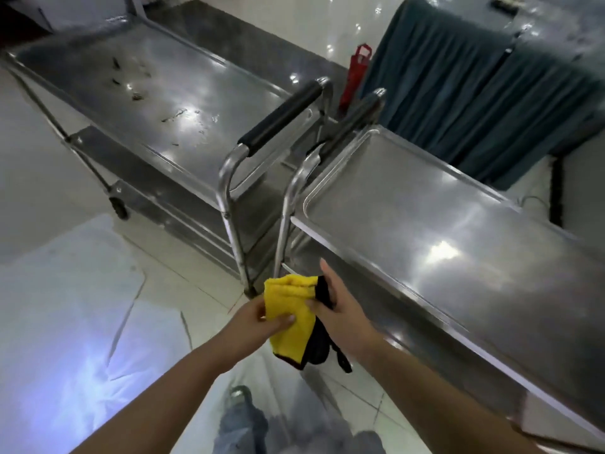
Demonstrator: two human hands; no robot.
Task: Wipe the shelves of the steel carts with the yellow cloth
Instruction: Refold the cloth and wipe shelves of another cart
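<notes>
Yellow cloth (291,317) pinched between left hand (258,321) and right hand (337,309), both gripping; steel carts (458,244) beyond hands.

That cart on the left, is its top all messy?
Yes. Dark scraps and smears lie scattered on the top shelf of the left cart, while the right cart's top looks clean. The yellow cloth is off both carts.
</notes>
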